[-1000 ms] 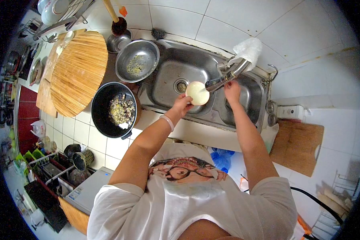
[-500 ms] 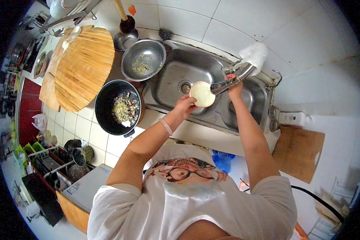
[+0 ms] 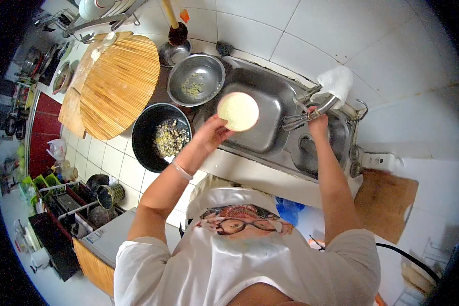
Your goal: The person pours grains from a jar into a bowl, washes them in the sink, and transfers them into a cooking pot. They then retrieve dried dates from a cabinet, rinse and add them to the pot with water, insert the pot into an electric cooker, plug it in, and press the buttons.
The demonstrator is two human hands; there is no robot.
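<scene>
While speckled chopped mix (image 3: 169, 138) already sits in the round black pot (image 3: 142, 138), scraps (image 3: 193, 85) are left in the silver metal basin (image 3: 205, 69). Left hand (image 3: 212, 133) is gripping a round cream bowl (image 3: 238, 111), pinkish rim, over the steel sink (image 3: 271, 120); right hand (image 3: 318, 126) is at the bowl's three o'clock by the chrome faucet (image 3: 330, 104), grip unclear.

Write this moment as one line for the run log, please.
left hand: holds pale bowl over sink; right hand: at faucet, contact unclear; dark pot: chopped food inside; steel basin: food bits inside
</scene>
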